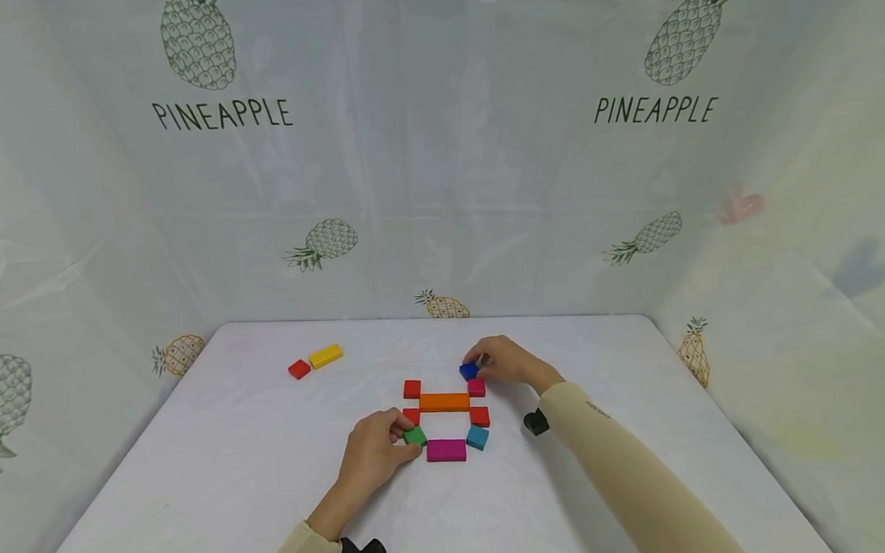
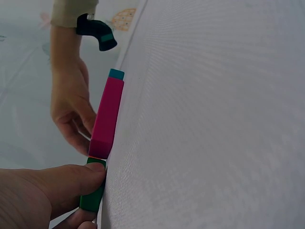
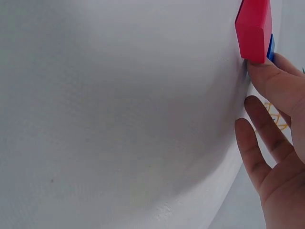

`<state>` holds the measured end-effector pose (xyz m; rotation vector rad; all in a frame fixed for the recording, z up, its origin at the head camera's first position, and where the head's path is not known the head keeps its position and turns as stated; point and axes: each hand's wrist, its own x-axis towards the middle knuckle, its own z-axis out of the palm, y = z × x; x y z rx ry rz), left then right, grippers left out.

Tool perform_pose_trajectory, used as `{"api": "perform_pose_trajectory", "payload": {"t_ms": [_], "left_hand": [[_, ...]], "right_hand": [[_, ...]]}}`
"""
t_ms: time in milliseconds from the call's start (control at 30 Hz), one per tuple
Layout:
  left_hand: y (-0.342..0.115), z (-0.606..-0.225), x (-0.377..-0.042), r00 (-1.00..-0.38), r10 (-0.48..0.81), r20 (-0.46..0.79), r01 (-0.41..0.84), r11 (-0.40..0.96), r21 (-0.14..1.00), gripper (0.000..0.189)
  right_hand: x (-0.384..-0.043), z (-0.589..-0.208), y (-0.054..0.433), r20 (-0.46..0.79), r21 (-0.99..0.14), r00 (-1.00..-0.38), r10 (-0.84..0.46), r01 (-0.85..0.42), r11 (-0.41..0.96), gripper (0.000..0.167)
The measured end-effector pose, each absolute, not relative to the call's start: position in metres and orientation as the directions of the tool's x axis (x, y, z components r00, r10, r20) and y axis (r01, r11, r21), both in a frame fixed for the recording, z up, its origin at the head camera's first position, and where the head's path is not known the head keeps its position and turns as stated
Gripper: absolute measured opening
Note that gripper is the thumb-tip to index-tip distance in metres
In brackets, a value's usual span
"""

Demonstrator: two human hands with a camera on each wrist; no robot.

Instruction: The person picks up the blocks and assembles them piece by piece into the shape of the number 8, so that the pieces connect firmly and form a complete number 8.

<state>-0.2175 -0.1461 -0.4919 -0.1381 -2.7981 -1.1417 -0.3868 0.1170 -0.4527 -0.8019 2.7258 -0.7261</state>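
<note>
My left hand (image 1: 372, 456) pinches a green block (image 1: 415, 436) between thumb and fingers, at the near left corner of a layout of coloured blocks. At the far right corner, my right hand (image 1: 509, 361) pinches a blue block (image 1: 468, 372), just behind a pink block (image 1: 476, 387). An orange bar (image 1: 445, 402) lies across the middle, with small red blocks (image 1: 412, 389) at its left end and another red block (image 1: 480, 416) at its near right. Nearest me lies a magenta bar (image 1: 447, 451), with a tilted teal block (image 1: 478, 437) to its right. In the right wrist view, the pink block mostly hides the blue one.
Farther back on the left of the white-covered table (image 1: 218, 430) lie a loose red block (image 1: 300, 369) and a yellow bar (image 1: 326, 355). A pineapple-printed sheet (image 1: 436, 160) hangs behind and along both sides.
</note>
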Motion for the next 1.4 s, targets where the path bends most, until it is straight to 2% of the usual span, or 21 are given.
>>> {"api": "perform_pose_trajectory", "payload": {"t_ms": [1400], "left_hand": [[-0.1471, -0.4918, -0.2173, -0.989, 0.05, 0.138, 0.133, 0.706, 0.696, 0.026]], "right_hand": [[-0.3868, -0.4591, 0.1167, -0.021, -0.466, -0.829, -0.558, -0.486, 0.739, 0.03]]}}
